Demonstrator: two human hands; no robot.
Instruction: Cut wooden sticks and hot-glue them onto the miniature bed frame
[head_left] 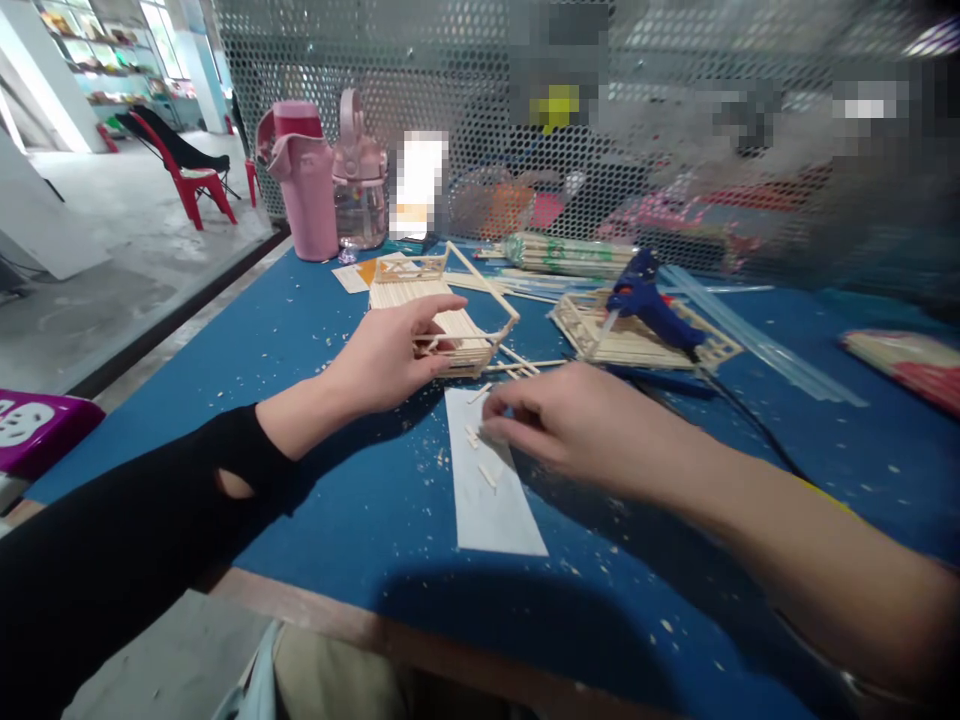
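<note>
My left hand (397, 350) grips the near left side of a small model made of wooden craft sticks (420, 290), thumb at its front edge and index finger stretched over the top. The model has a slatted base and thin raised rails. My right hand (551, 415) hovers over a strip of white paper (499, 520), its thumb and fingertips drawn together. Whatever may be between those fingertips is too small to make out. Short cut stick pieces (487, 475) lie on the paper, and longer loose sticks (517, 362) lie between the hands.
A blue glue gun (656, 310) rests on a second stick model (630, 340), its cable trailing right. Clear glue sticks (772, 340) and a wrapped stick bundle (570, 254) lie behind. A pink flask (309, 200) and clear bottle (361, 205) stand by the perforated metal screen (450, 80).
</note>
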